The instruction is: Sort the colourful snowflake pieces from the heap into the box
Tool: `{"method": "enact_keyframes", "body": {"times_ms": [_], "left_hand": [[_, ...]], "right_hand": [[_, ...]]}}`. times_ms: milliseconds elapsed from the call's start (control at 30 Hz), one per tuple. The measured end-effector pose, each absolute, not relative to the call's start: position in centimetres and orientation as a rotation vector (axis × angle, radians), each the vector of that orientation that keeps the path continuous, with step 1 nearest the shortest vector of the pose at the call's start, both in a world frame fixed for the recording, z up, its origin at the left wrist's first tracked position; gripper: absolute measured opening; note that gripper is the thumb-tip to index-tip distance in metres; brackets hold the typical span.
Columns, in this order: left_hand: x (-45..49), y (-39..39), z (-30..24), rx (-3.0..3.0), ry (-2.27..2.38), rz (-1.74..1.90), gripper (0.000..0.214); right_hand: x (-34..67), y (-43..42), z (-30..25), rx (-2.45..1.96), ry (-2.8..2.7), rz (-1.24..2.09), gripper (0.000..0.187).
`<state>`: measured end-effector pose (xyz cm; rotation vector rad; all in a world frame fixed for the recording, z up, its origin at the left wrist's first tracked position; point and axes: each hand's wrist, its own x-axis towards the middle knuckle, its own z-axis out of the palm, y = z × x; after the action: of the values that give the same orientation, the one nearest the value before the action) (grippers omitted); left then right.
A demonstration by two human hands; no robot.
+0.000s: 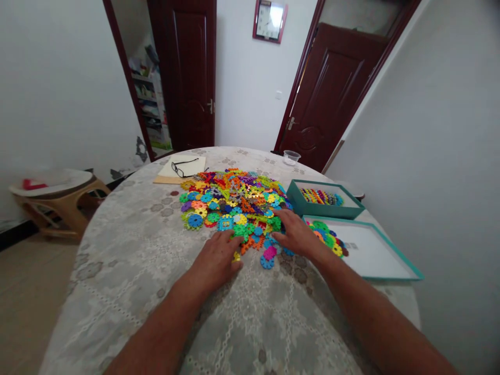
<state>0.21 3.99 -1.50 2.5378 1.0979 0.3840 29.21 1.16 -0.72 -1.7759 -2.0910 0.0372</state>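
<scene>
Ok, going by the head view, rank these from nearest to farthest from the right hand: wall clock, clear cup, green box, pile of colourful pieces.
1. Pile of colourful pieces: right at the right hand.
2. Green box: just beyond it, to the right.
3. Clear cup: near the table's far edge.
4. Wall clock: high up, beyond the table.

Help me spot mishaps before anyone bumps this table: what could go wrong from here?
The pile is loose, so a sweep might shove pieces against the glasses lying just beside it.
The right forearm passes close to the tray; a nudge could scatter the discs in it.
The cup stands near the far edge of the table, so a jolt may tip it off.
</scene>
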Motion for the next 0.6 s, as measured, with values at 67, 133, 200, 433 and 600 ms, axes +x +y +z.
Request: {"method": "enact_keyframes", "body": {"times_ms": [67, 133, 200, 433, 600], "left_hand": [[0.3, 4.1, -1.6, 2.555, 1.105, 0.378, 0.057], [0.3, 4.1, -1.8, 2.578, 1.105, 0.39, 0.057], [0.4, 4.2, -1.8, 2.587, 1.097, 0.415, 0.056], [-0.1, 4.1, -0.8, 2.56, 0.997, 0.441, 0.04], [-0.2, 3.8, -0.3, 2.581, 0.889, 0.405, 0.019]], "right_hand": [[28.5, 2.3, -1.6, -1.811, -2.085, 0.028, 0.076], [27.7, 3.4, -2.1, -1.85, -2.065, 0.027, 0.079], [26.9, 4.2, -2.5, -1.891, -2.04, 0.008, 0.082], [25.7, 2.9, -2.3, -1.792, -2.184, -0.006, 0.066], [26.4, -0.4, -2.0, -1.711, -2.216, 0.083, 0.047]]}}
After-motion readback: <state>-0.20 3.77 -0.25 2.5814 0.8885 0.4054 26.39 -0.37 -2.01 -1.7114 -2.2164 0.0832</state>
